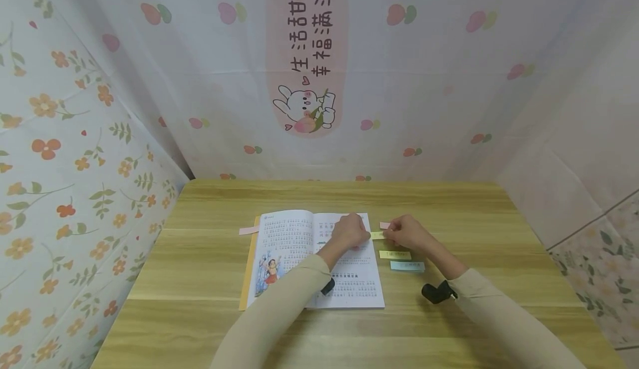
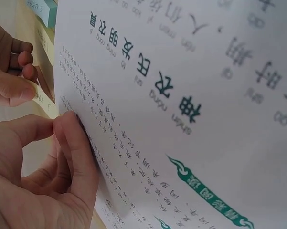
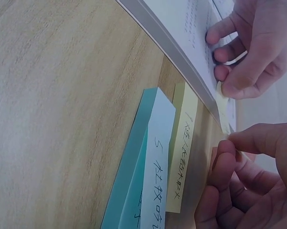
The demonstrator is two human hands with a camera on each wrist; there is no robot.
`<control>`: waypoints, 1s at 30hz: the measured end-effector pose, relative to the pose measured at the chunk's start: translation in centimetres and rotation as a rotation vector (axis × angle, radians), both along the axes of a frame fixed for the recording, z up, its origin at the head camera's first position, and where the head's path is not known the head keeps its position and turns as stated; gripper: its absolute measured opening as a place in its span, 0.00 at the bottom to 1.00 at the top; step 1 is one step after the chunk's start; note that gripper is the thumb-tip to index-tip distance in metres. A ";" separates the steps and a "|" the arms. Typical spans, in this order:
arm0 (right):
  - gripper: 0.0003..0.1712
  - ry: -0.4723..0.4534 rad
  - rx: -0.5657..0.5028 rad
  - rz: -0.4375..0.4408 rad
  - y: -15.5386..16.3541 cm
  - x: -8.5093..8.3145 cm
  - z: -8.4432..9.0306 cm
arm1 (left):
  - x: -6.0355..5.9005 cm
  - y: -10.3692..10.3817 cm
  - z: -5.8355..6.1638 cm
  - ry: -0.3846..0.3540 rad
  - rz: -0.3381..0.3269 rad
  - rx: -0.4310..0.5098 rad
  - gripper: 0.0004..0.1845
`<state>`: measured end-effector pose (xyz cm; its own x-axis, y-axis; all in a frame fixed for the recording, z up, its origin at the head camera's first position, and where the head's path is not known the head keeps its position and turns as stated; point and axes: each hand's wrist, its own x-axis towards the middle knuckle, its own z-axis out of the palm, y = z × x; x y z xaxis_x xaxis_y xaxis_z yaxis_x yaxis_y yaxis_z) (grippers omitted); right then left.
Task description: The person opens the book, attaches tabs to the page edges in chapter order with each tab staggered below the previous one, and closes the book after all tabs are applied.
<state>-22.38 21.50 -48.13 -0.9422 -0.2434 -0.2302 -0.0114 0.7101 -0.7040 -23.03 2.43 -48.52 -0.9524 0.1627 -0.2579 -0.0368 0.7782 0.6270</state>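
Observation:
An open book [image 1: 356, 294] with printed text and a colour drawing lies on the wooden table. At the right edge of its right page my left hand [image 1: 349, 233] pinches one end of a narrow yellow sticky note [image 3: 222, 114] between thumb and finger. My right hand [image 1: 408, 232] pinches the other end, just off the page, so the strip spans the two hands. Handwriting shows on the strip in the left wrist view. The right hand partly hides a pink sticky strip [image 1: 384, 225] behind it.
Right of the book lie a yellow sticky-note pad [image 1: 395, 254] and a blue one [image 1: 407, 266], both handwritten on. A pink tab [image 1: 248, 230] sticks out from the book's left side. Patterned cloth [image 1: 424, 108] hangs behind the table [image 1: 189, 280].

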 end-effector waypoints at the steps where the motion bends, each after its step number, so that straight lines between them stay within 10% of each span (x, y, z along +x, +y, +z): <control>1: 0.10 -0.001 -0.001 -0.001 0.0 0.0 -0.1 | 0.0 0.0 0.0 0.000 -0.001 -0.006 0.10; 30: 0.11 -0.010 -0.001 0.011 0.5 -0.2 -0.9 | -0.4 0.2 -0.3 0.027 -0.021 -0.070 0.11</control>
<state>-22.62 21.95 -48.99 -0.9372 -0.2535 -0.2395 -0.0117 0.7092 -0.7049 -23.40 2.63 -48.83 -0.9558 0.1651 -0.2431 -0.0037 0.8205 0.5717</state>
